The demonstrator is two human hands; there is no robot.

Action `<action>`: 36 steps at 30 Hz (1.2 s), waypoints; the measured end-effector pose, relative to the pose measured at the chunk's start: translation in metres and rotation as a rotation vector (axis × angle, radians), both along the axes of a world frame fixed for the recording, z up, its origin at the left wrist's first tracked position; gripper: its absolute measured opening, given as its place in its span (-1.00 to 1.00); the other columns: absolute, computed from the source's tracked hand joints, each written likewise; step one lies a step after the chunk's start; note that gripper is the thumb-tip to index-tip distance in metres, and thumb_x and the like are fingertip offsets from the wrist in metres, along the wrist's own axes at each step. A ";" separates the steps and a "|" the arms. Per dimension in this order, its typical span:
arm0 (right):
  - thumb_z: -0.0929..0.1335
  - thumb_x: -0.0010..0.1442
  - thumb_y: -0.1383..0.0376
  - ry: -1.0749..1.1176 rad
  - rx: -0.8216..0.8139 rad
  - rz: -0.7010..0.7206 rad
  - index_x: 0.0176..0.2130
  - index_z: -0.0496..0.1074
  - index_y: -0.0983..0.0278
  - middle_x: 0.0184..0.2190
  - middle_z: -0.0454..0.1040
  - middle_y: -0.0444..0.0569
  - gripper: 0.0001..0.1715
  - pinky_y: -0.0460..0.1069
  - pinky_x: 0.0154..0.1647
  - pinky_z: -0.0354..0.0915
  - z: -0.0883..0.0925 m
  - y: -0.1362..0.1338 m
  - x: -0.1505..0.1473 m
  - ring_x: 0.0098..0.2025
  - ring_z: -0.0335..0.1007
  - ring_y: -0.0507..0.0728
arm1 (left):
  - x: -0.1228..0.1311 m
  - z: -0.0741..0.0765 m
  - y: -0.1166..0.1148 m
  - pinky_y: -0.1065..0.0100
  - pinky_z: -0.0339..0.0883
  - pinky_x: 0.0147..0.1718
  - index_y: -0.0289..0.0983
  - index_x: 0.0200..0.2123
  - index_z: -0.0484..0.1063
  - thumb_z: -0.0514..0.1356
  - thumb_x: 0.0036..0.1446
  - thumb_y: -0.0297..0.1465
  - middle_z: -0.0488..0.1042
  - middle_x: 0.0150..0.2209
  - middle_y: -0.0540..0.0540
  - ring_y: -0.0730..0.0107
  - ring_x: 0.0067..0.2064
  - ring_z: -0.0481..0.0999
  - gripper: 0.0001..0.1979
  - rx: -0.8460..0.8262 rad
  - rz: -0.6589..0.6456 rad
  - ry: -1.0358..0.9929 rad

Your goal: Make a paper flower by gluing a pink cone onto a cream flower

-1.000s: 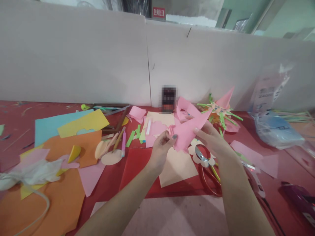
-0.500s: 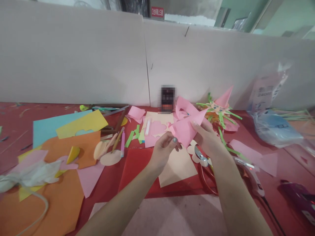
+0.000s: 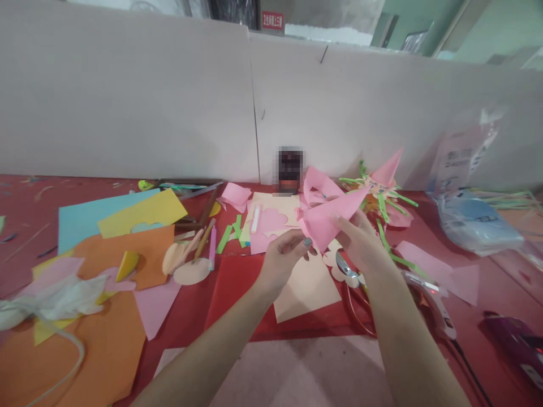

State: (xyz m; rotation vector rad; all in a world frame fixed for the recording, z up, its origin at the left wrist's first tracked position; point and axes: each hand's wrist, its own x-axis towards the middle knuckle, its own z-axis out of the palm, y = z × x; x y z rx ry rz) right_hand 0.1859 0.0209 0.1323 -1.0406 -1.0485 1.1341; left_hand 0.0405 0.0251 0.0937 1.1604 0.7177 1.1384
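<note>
Both my hands hold a folded pink paper (image 3: 328,217) above the red table (image 3: 237,282). My left hand (image 3: 282,257) pinches its lower left corner between thumb and fingers. My right hand (image 3: 360,240) grips the paper's right side, fingers curled under it. The paper tapers to a point toward the upper right. Under my hands lie a cream sheet (image 3: 307,285), a white paper flower (image 3: 335,263) and red-handled scissors (image 3: 354,288).
Orange (image 3: 85,339), blue (image 3: 80,217), yellow (image 3: 142,212) and pink paper sheets cover the left of the table. Pencils (image 3: 203,240) and green strips (image 3: 227,237) lie mid-table. A paper figure with a pink cone hat (image 3: 379,183) stands behind. A glue gun (image 3: 428,294) and a plastic bag (image 3: 475,223) lie right. A cardboard wall (image 3: 169,107) closes the back.
The pink paper has turned and folded narrower in my hands, its tip now pointing up and right. My left thumb and fingers have shifted slightly right along its lower edge.
</note>
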 end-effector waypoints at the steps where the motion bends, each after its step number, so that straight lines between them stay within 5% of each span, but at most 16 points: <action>1: 0.43 -0.08 0.12 -0.006 0.007 -0.004 -0.04 0.30 0.16 -0.15 0.47 -0.02 -0.40 0.02 -0.28 0.38 0.000 -0.001 -0.003 -0.15 0.41 0.19 | 0.000 -0.001 0.000 0.41 0.27 -0.47 -0.27 -0.46 0.45 0.24 -0.04 -0.22 0.41 -0.50 -0.03 0.49 -0.49 0.37 -0.78 0.006 -0.001 -0.010; 7: 0.46 -0.16 0.16 -0.007 0.037 -0.015 -0.03 0.29 0.15 -0.20 0.49 -0.01 -0.33 0.05 -0.49 0.38 0.007 -0.006 -0.017 -0.31 0.44 0.21 | 0.000 -0.006 0.001 0.41 0.27 -0.47 -0.27 -0.49 0.46 0.30 -0.13 -0.21 0.44 -0.52 -0.02 0.50 -0.51 0.38 -0.76 0.013 -0.036 -0.093; 13: 0.44 -0.14 0.16 -0.109 0.046 -0.066 -0.18 0.36 0.19 -0.24 0.47 0.02 -0.53 0.05 -0.50 0.36 0.012 -0.008 -0.017 -0.31 0.42 0.21 | 0.000 0.000 0.001 0.41 0.29 -0.49 -0.29 -0.57 0.47 0.32 -0.15 -0.25 0.47 -0.59 -0.03 0.51 -0.55 0.39 -0.79 -0.039 -0.038 -0.098; 21: 0.44 -0.13 0.19 -0.263 0.083 -0.126 -0.12 0.33 0.19 -0.23 0.46 -0.01 -0.48 0.09 -0.26 0.37 0.006 -0.009 -0.010 -0.18 0.39 0.21 | 0.000 0.002 0.001 0.40 0.33 -0.48 -0.32 -0.60 0.43 0.32 -0.16 -0.26 0.51 -0.57 -0.06 0.46 -0.54 0.46 -0.77 -0.096 -0.021 -0.008; 26: 0.44 -0.12 0.21 -0.326 0.116 -0.115 -0.14 0.32 0.20 -0.24 0.46 -0.01 -0.50 0.07 -0.29 0.37 0.005 -0.008 -0.007 -0.19 0.39 0.20 | -0.001 0.003 0.001 0.38 0.35 -0.47 -0.32 -0.61 0.40 0.31 -0.16 -0.25 0.52 -0.55 -0.08 0.42 -0.51 0.49 -0.74 -0.106 0.001 0.051; 36: 0.43 -0.09 0.20 -0.160 0.075 -0.020 -0.19 0.34 0.20 -0.22 0.46 -0.03 -0.58 0.00 -0.49 0.38 0.007 -0.010 -0.010 -0.29 0.42 0.16 | -0.001 -0.002 0.002 0.39 0.37 -0.48 -0.30 -0.56 0.48 0.32 -0.17 -0.23 0.51 -0.55 -0.05 0.43 -0.52 0.48 -0.76 -0.043 -0.063 -0.075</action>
